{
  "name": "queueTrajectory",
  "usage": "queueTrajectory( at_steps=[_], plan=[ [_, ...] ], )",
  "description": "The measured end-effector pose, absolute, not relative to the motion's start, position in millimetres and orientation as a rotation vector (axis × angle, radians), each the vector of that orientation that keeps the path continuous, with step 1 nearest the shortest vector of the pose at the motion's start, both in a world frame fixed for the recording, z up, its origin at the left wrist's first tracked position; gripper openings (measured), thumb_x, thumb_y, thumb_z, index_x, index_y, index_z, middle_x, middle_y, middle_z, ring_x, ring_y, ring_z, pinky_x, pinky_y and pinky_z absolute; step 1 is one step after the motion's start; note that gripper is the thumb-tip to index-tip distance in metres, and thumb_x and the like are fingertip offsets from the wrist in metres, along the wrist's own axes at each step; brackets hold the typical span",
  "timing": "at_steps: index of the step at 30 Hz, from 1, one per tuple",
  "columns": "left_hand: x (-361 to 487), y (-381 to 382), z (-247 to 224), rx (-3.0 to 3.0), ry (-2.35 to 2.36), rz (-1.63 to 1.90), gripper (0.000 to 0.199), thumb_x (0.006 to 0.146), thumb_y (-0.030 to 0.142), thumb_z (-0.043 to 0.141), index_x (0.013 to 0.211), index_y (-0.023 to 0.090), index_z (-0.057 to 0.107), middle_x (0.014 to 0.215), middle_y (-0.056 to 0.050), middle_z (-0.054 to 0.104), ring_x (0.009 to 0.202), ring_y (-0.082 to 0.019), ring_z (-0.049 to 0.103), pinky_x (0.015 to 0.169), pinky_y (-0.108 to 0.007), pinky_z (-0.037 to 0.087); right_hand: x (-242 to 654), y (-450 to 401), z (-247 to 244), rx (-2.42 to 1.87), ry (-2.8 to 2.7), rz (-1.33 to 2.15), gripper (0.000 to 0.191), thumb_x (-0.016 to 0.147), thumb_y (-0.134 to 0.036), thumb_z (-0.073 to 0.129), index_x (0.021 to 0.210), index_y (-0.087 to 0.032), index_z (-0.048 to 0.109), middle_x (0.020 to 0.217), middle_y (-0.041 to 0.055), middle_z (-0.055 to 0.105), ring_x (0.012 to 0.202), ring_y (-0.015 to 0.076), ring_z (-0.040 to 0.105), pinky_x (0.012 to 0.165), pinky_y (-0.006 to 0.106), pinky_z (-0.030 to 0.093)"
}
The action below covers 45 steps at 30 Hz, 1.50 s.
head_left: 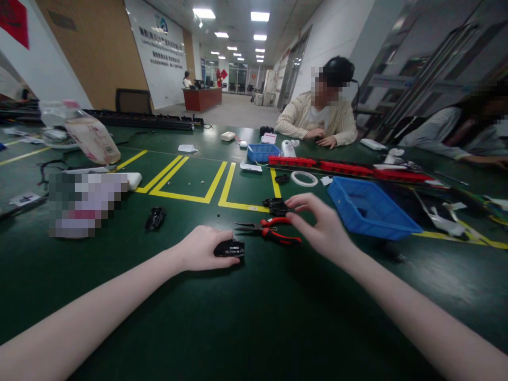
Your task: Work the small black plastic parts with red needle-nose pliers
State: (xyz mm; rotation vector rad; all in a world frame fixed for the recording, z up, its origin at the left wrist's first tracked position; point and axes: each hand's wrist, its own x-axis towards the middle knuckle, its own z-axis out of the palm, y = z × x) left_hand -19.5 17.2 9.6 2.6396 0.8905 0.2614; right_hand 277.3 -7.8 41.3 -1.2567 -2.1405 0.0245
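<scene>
My left hand is closed around a black plastic part, which rests on or just above the green table. My right hand has thumb and fingertips at the end of another black part, apparently pinching it. Just below that part lie needle-nose pliers with red and black handles, their jaws pointing left. A similar black part sits alone to the left, and one more dark piece lies farther back.
A blue tray stands at right, with a smaller blue basket behind. Long red strips and a white ring lie near them. At left is a bottle. A person in a cap sits across the table; another sits far right.
</scene>
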Motion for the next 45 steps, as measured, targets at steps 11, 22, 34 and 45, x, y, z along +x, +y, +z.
queueTrajectory(
  at_steps=[11, 22, 34, 45],
  plan=[
    [-23.3, 17.0, 10.4, 2.656, 0.867, 0.254, 0.037, 0.085, 0.058, 0.059, 0.089, 0.021, 0.057, 0.076, 0.000, 0.064, 0.067, -0.018, 0.061, 0.058, -0.026, 0.036, 282.0, -1.3, 2.0, -1.417, -2.350, 0.090, 0.060, 0.078, -0.057, 0.067, 0.122, -0.018, 0.058, 0.129, 0.0174, 0.059, 0.127, 0.0354, 0.048, 0.106, 0.059, 0.037],
    [-20.9, 15.6, 13.6, 2.590, 0.951, 0.218, 0.038, 0.085, 0.058, 0.058, 0.092, 0.021, 0.059, 0.078, -0.002, 0.066, 0.068, -0.019, 0.061, 0.057, -0.026, 0.035, 284.5, -34.0, 7.0, -1.624, -2.092, 0.206, 0.042, 0.081, -0.046, 0.066, 0.111, -0.019, 0.055, 0.104, 0.0105, 0.066, 0.093, 0.0256, 0.065, 0.079, 0.042, 0.055],
    [-16.1, 1.5, 7.4, 2.388, 1.090, 0.320, 0.041, 0.082, 0.057, 0.062, 0.108, 0.025, 0.064, 0.091, 0.000, 0.072, 0.079, -0.021, 0.066, 0.065, -0.029, 0.040, 261.4, -90.4, 13.3, -1.594, -1.998, 0.593, 0.063, 0.071, -0.042, 0.076, 0.128, -0.026, 0.053, 0.116, 0.0070, 0.065, 0.103, 0.0262, 0.065, 0.089, 0.042, 0.054],
    [-18.2, 1.9, 11.4, 2.467, 0.914, 0.322, 0.036, 0.087, 0.055, 0.060, 0.110, 0.028, 0.066, 0.092, 0.003, 0.073, 0.078, -0.017, 0.066, 0.066, -0.026, 0.041, 255.6, -84.0, 9.1, -1.472, -1.967, 0.557, 0.052, 0.074, -0.038, 0.074, 0.123, -0.027, 0.061, 0.118, 0.0070, 0.064, 0.108, 0.0275, 0.062, 0.094, 0.047, 0.052]
  ],
)
